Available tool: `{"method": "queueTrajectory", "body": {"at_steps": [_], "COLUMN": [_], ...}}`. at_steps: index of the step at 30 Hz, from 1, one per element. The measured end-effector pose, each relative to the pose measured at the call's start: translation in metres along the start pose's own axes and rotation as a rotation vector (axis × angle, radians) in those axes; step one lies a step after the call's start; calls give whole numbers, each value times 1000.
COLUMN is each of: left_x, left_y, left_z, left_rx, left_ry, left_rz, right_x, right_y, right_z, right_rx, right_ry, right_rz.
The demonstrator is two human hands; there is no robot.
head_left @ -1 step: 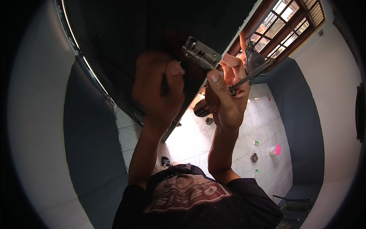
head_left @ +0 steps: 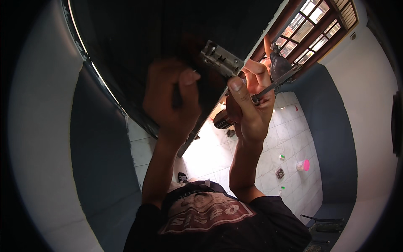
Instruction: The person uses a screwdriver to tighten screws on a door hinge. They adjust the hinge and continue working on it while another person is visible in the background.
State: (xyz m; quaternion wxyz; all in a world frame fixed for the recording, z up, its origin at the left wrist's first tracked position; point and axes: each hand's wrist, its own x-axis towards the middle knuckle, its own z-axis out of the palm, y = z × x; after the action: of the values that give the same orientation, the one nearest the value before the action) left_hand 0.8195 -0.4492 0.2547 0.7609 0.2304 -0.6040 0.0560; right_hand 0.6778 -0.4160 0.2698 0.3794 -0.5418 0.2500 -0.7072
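So the only change I can spot is tiny: the left hand (head_left: 173,94) has slid a touch left, so its thumb is a bit further from the metal fitting (head_left: 221,59). The fitting hasn't budged, it's on the dark panel (head_left: 126,33) near the right edge, so I'd call this a small adjustment and not a finished step.

Left fingers are curled with the thumb up, but it's dim and blurry, so can't tell if they've got anything pinched. Right hand (head_left: 254,105) has its thumb at the fitting's near right corner, and a dark rod (head_left: 273,86) runs in among its fingers. Can't tell if they're actually gripping either one.

Containers: 1 pale tub with a pink end (head_left: 303,165) on the tiled floor (head_left: 289,134) at right, contents unclear. 1 small white-and-green box (head_left: 281,157) sits left of it, insides not visible.
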Motion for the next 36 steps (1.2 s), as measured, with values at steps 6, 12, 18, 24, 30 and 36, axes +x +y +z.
{"method": "queueTrajectory", "body": {"at_steps": [6,12,18,24,30,36], "left_x": [-31,-60,-60,-73,-90,-84], "left_y": [5,12,45,27,20,16], "left_z": [-11,-29,-54,-74,-89,-95], "left_rx": [-291,-735,-1031,-1164,-1297,-1614], "left_ry": [103,-15,-477,-786,-767,-464], "left_rz": [-360,-715,-1082,-1377,-1666,-2097], "right_x": [-2,-10,-71,-111,-135,-146], "right_y": [3,-9,-34,-32,-17,-19], "right_z": [-1,-3,4,19,45,79], "right_rx": [-67,-238,-713,-538,-600,-1122], "right_ry": [29,153,-3,66,208,317], "right_rz": [0,-33,25,231,184,121]}}
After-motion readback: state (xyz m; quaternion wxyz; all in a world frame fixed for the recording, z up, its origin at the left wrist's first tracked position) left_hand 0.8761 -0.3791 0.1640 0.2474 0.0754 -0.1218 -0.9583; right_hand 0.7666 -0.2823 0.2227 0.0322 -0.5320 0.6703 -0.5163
